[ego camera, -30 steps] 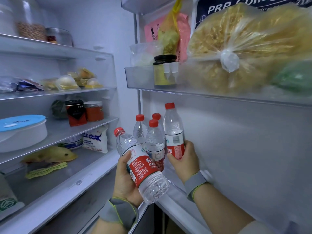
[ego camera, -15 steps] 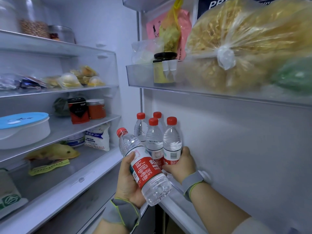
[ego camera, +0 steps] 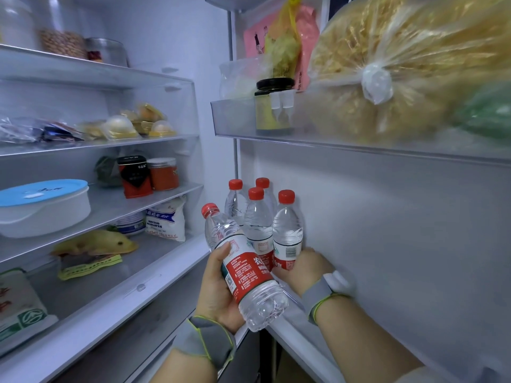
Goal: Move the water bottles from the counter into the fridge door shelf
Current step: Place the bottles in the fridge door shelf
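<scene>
Steadying the newest upright bottle [ego camera: 287, 230] on the door shelf [ego camera: 304, 324] with the right hand [ego camera: 305, 265] wrapped around its base, beside three others; left hand [ego camera: 218, 288] clamped on a tilted bottle [ego camera: 243, 269], likely readying its placement.

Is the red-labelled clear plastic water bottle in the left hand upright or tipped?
Tipped. The red-labelled clear plastic water bottle leans in the left hand, red cap up-left, base down-right, unlike the four upright bottles behind it.
</scene>
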Demonstrator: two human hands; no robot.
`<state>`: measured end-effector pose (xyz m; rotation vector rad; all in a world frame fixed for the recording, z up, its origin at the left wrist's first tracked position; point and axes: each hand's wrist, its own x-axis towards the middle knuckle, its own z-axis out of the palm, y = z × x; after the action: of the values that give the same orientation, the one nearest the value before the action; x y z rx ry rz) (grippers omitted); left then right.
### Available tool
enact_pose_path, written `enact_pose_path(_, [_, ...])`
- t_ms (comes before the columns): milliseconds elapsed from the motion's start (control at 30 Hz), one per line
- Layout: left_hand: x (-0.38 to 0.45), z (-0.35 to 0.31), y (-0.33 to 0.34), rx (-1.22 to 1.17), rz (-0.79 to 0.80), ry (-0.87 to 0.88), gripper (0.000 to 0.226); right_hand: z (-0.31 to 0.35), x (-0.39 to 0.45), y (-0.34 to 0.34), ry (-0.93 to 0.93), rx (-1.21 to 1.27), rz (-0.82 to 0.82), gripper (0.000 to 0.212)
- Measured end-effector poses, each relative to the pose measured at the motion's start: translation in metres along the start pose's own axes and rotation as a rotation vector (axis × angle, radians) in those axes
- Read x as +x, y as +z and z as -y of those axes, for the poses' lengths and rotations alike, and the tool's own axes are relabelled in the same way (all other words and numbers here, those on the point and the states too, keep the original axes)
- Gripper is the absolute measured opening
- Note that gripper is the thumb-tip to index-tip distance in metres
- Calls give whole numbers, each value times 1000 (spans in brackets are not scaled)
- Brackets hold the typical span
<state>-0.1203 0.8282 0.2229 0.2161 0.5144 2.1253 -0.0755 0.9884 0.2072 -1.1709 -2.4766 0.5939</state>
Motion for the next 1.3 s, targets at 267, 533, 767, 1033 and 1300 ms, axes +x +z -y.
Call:
enact_pose_path(267, [-1, 3, 5, 57, 9, 14, 78, -10, 3, -3, 195, 347, 237, 36])
enact_pose_path(533, [0, 1, 1, 60, -15, 2, 91, -6, 13, 7, 100, 205, 300, 55])
enact_pose_path(767, [-2, 2, -1, 18, -35, 16, 66, -3, 10, 11, 73, 257, 272, 47])
enact_pose_path(1033, [-3, 3, 0, 87, -25, 2, 91, -6, 10, 12, 107, 356, 151, 35])
enact_pose_path(1300, [-4, 3, -2, 113, -28, 27, 104, -11, 22, 25, 98, 347, 154, 36])
